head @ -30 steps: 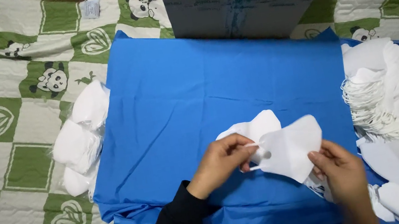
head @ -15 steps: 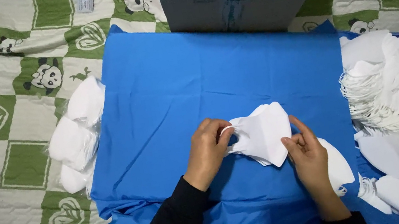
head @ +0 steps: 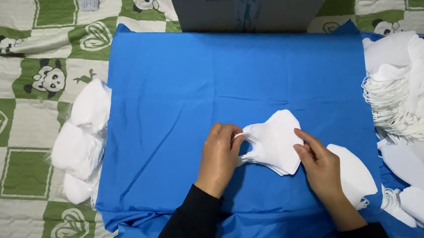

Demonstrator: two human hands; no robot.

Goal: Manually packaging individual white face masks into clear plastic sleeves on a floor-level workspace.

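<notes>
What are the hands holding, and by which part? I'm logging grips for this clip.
A small stack of white face masks: the left hand pinches its left end, and the right hand holds its right edge.

Left hand [head: 220,158] and right hand [head: 320,166] pinch inward, fingers curled.

left hand [head: 220,158] pinches white masks [head: 274,143] | right hand [head: 319,167] grips edge | blue cloth [head: 190,94] beneath
</notes>
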